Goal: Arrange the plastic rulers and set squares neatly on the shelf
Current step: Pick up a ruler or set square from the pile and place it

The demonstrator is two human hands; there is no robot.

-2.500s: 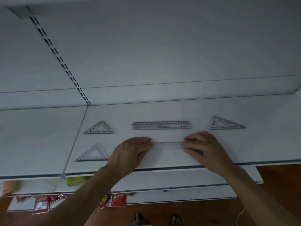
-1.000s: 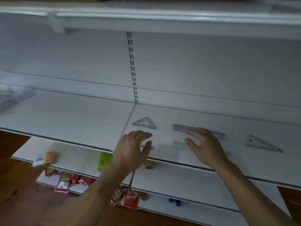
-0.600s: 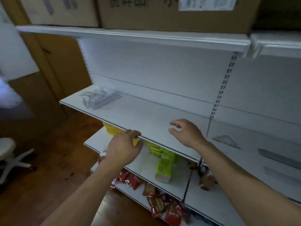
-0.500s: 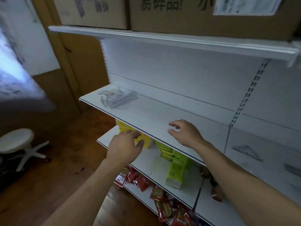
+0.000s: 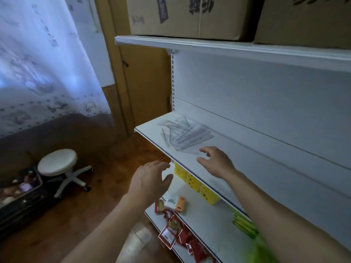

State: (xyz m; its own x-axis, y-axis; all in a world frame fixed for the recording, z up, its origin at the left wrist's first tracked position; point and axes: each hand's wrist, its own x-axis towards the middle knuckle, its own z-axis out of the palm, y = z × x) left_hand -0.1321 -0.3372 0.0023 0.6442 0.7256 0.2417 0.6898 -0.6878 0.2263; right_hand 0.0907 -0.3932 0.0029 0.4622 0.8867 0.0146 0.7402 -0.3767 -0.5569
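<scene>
Both of my hands are empty and reach forward, palms down, with the forearms stretched out from the lower edge of the view. My right hand (image 5: pixel 216 164) hovers over the white metal shelf (image 5: pixel 252 168), fingers spread and loosely bent, the fingertips near the closest corner of the loose pile of clear plastic rulers and set squares (image 5: pixel 185 133). I cannot tell whether they touch it. That pile lies overlapped and crooked at the shelf's left end, close to the back panel. My left hand (image 5: pixel 150 181) hangs lower, out in front of the shelf's front edge, fingers open and relaxed, thumb apart, holding nothing.

Under it, on the lower white shelf (image 5: pixel 209 221), stand a row of yellow boxes (image 5: pixel 190 180), a white and orange pack (image 5: pixel 174 202) and scattered red packets (image 5: pixel 173 231). Brown cardboard boxes (image 5: pixel 190 16) sit on the top shelf. A white round stool (image 5: pixel 57 164) stands on the wooden floor to the left.
</scene>
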